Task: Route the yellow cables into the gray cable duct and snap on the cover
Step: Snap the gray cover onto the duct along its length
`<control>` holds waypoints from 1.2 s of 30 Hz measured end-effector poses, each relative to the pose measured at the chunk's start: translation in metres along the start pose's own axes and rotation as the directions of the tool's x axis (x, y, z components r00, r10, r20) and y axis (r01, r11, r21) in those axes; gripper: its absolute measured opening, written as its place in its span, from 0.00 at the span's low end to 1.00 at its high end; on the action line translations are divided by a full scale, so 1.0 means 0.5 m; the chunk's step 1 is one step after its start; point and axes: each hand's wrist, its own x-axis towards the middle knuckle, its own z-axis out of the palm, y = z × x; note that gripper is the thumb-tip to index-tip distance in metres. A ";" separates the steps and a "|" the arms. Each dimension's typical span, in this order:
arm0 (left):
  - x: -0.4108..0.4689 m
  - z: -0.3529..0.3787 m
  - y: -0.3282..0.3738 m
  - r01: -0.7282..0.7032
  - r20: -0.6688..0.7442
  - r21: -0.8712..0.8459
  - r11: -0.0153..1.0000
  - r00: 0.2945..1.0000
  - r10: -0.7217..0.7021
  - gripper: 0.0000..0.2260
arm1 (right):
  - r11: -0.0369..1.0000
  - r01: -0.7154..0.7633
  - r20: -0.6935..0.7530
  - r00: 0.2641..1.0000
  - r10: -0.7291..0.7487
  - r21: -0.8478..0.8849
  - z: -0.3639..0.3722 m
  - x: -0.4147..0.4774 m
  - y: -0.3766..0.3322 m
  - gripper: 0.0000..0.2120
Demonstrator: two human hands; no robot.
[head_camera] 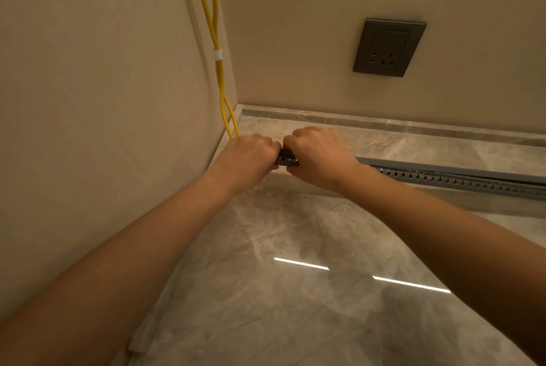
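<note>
The left end of the gray cable duct (443, 178) was gripped by curled fingers of the left hand (246, 158) and right hand (317, 152). The yellow cables (217, 40), hanging above that end, might be pinched by squeezing.

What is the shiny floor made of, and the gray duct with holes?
The floor looks like polished stone or marble-look tile: glossy, veined, mirroring light strips. The gray cable duct is probably matte plastic, judging by its punched slots.
</note>
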 end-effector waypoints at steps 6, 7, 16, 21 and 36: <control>-0.007 0.001 0.006 -0.079 -0.153 0.050 0.996 0.985 0.086 0.09 | 0.998 -0.068 -0.016 0.998 0.068 -0.002 0.000 -0.011 -0.005 0.05; -0.008 0.008 0.007 -0.071 -0.166 0.063 0.995 0.983 0.081 0.11 | 0.997 -0.072 -0.008 0.997 0.072 0.001 -0.001 -0.011 -0.005 0.05; 0.014 -0.006 0.030 -0.045 0.058 0.144 0.989 0.998 0.037 0.09 | 0.993 -0.114 0.100 0.989 0.112 0.011 -0.004 0.001 -0.008 0.07; 0.019 -0.015 0.025 -0.069 0.082 0.163 0.984 0.995 0.057 0.10 | 0.997 -0.071 0.102 0.992 0.071 -0.003 -0.005 0.006 -0.004 0.08; 0.002 0.030 -0.003 -0.041 -0.086 0.144 0.989 0.995 0.054 0.13 | 0.999 -0.038 -0.182 0.983 0.032 -0.033 0.061 -0.025 0.010 0.07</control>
